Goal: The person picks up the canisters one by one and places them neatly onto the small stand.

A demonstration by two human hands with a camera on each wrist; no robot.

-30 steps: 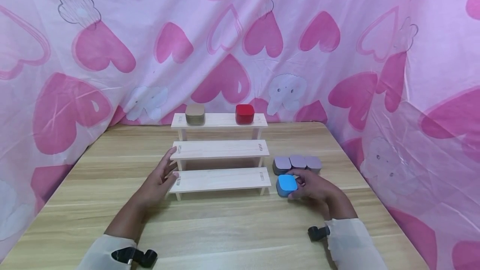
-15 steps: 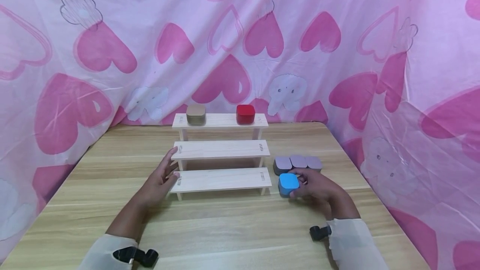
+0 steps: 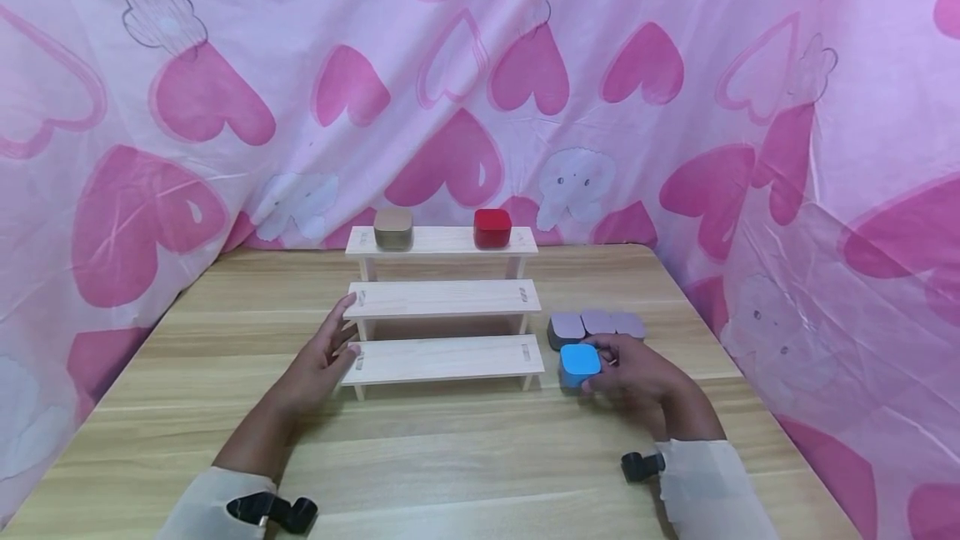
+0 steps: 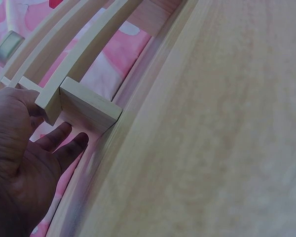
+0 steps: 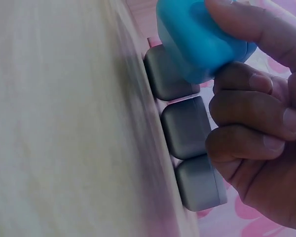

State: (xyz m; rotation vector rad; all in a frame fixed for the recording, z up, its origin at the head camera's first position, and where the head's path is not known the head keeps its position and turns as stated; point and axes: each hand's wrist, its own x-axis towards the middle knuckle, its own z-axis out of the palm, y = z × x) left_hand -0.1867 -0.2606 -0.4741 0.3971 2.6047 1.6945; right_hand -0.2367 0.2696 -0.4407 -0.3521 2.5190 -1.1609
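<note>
My right hand (image 3: 636,372) pinches a blue rounded block (image 3: 580,363) between thumb and fingers, right of a three-step wooden stand (image 3: 442,298). In the right wrist view the blue block (image 5: 197,39) is tilted and appears raised off the tabletop. Just behind it, three dark grey blocks (image 3: 566,330) with lilac tops stand in a row. My left hand (image 3: 315,369) touches the left end of the stand, thumb at the lowest board, a finger at the middle one. Two fingers (image 4: 71,150) stretch out beneath the board in the left wrist view.
A tan block (image 3: 393,229) and a red block (image 3: 492,228) sit apart on the top step. Wood-grain tabletop (image 3: 450,465) spreads in front of the stand. A pink heart-patterned cloth (image 3: 450,65) hangs behind and at both sides.
The blue block has shifted slightly right and away from me in my right hand, seeming to rise a little. My left hand keeps its place at the stand.
</note>
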